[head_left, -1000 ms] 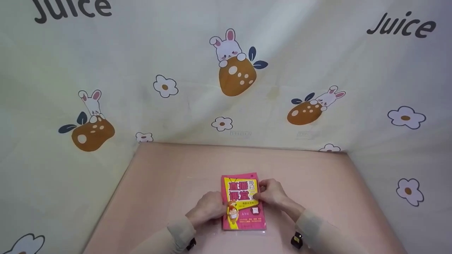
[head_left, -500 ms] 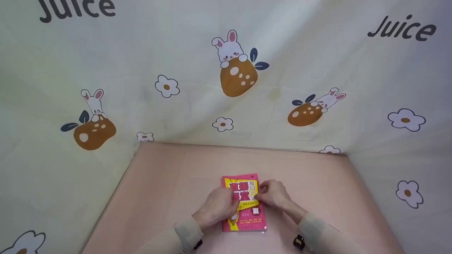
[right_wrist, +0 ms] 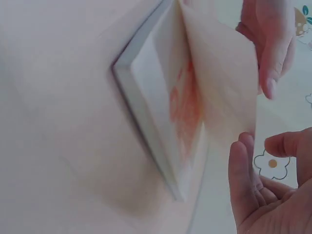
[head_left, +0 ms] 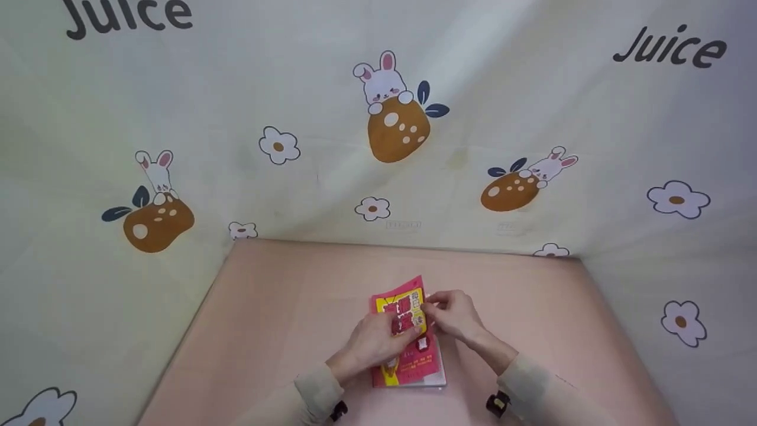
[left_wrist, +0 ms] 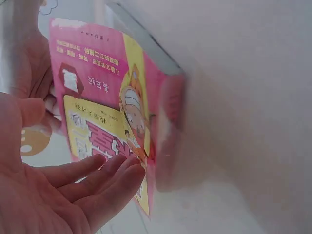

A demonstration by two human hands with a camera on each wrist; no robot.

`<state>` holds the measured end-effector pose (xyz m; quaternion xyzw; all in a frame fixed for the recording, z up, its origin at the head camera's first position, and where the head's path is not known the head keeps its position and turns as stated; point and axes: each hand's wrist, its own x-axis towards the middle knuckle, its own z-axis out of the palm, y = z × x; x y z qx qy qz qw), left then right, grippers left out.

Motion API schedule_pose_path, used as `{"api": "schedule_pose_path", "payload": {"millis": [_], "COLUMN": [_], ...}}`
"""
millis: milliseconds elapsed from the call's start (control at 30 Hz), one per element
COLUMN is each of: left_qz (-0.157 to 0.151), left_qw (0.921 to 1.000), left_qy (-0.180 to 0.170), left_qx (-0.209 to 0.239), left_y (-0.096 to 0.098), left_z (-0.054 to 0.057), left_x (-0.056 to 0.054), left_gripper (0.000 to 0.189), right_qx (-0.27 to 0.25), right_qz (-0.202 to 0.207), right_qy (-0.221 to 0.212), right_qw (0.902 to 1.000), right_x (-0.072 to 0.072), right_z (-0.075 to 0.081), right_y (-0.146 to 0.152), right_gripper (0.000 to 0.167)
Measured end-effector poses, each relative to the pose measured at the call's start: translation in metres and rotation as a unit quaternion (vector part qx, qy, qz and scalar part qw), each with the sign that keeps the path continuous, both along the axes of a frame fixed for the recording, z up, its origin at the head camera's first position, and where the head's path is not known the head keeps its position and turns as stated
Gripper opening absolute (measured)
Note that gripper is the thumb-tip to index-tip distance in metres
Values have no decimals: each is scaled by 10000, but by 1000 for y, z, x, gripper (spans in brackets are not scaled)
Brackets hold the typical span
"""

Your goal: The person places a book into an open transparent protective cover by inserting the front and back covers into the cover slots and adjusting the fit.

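Observation:
A thick paperback book (head_left: 423,365) with a pink and yellow cover lies on the table, its front cover lifted partway from the right side. My right hand (head_left: 460,316) is at the cover's free edge. In the right wrist view, its fingers (right_wrist: 240,168) lie against the cover's inner side while the thumb stands a little apart. My left hand (head_left: 368,342) reaches over the front of the cover. Its fingers (left_wrist: 105,183) extend nearly straight along the printed face, as the left wrist view shows. Under the raised cover, a pale page (right_wrist: 183,112) with an orange-red print shows.
The book rests on a pinkish table (head_left: 284,284). A cream curtain (head_left: 319,89) printed with bunnies, fruit and flowers surrounds the table at the back and both sides.
My left hand has moved right, from the book's left edge across its cover. The front cover, flat before, has risen at its right edge, and my right hand has moved slightly up with it.

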<state>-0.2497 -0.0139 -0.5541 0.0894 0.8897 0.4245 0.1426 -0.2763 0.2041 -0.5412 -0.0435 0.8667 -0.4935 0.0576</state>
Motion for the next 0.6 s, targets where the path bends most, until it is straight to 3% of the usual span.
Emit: {"api": "schedule_pose_path", "payload": {"millis": [233, 467, 600], "left_qz": [251, 110, 6], "left_qw": [9995, 9988, 9975], "left_qy": [156, 392, 680], "left_qx": [97, 265, 204], "left_y": [0, -12, -23], "left_z": [6, 10, 8], "left_x": [-1, -1, 0], "left_gripper": [89, 71, 62], "right_qx": [-694, -814, -506], "right_qz": [457, 825, 866], "right_qy": [234, 573, 919], "right_qw": [9963, 9916, 9907], "right_x": [1, 0, -2], "right_z": [8, 3, -2], "right_y": [-14, -23, -27], "right_gripper": [32, 34, 36]}}
